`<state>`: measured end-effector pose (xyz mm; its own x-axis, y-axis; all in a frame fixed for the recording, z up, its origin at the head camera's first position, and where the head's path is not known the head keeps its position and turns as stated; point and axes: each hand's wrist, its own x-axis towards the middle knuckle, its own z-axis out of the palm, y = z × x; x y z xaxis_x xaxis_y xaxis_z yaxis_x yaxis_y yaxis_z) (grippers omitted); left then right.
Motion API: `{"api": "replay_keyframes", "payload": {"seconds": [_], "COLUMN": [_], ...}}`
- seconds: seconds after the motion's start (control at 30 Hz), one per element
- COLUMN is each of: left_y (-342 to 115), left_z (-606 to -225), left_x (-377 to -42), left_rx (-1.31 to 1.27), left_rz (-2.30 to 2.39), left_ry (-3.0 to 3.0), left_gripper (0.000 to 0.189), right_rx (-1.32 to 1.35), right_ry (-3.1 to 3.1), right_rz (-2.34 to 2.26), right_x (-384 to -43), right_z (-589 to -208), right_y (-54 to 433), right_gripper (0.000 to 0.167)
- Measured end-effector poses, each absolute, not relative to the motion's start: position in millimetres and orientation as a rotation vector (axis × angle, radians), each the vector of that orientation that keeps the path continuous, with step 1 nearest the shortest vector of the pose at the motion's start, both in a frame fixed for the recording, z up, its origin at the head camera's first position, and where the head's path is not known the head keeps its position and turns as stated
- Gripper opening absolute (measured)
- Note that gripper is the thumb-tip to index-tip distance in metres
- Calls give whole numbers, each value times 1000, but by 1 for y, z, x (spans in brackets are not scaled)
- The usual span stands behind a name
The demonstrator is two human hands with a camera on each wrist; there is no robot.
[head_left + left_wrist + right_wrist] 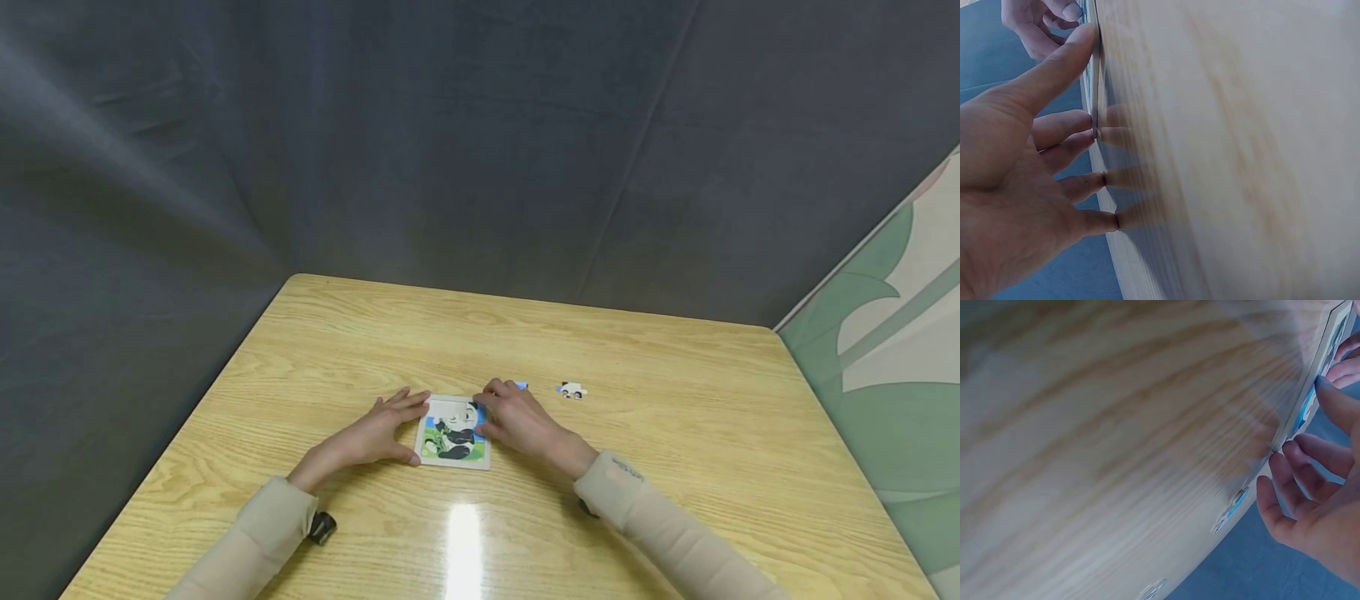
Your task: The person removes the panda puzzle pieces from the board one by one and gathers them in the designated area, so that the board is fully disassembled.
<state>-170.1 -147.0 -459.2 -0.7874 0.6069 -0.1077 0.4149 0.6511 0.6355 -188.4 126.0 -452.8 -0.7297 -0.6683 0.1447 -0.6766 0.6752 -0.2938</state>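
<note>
Bracketing a puzzle frame between two hands

The puzzle frame (pixel 453 464) lies flat on the tabletop (pixel 360 317); its panda picture (pixel 456 445) shows a pale, seemingly vacant area at upper left. The left hand (pixel 378 435), fingers spread wide, touches the frame's left edge. The right hand (pixel 521 422), thumb well apart from gently bent fingers, touches the frame's right side; whether a piece lies beneath cannot be told. Beyond the frame's right edge lie a black-and-white piece (pixel 572 390) and a blue piece (pixel 522 385), the latter partly hidden. Possible faults: uneven thumb pressure could tilt a seated piece; slack left-hand contact could let the frame slide.
</note>
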Motion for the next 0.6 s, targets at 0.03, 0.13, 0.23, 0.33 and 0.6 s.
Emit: {"api": "replay_keyframes", "payload": {"seconds": [0.03, 0.13, 0.23, 0.33, 0.6], "left_y": [-147, -147, -147, -147, -147], "left_z": [-459, -459, -459, -459, -459], "left_x": [-170, -170, -170, -170, -170], "left_rx": [817, 818, 817, 816, 816], "left_rz": [873, 873, 873, 876, 877], "left_ry": [2560, 2562, 2562, 2560, 2556], "left_gripper": [84, 84, 84, 84, 84], "right_rx": [1141, 1132, 1124, 1120, 1111], "right_ry": [-2856, -2870, -2866, -2860, -2873], "right_rz": [515, 507, 504, 508, 550], "right_x": [-188, -188, -188, -187, -187], "right_z": [-453, -452, -453, -453, -452], "right_y": [126, 124, 124, 124, 124], "right_gripper": [50, 50, 48, 47, 45]}}
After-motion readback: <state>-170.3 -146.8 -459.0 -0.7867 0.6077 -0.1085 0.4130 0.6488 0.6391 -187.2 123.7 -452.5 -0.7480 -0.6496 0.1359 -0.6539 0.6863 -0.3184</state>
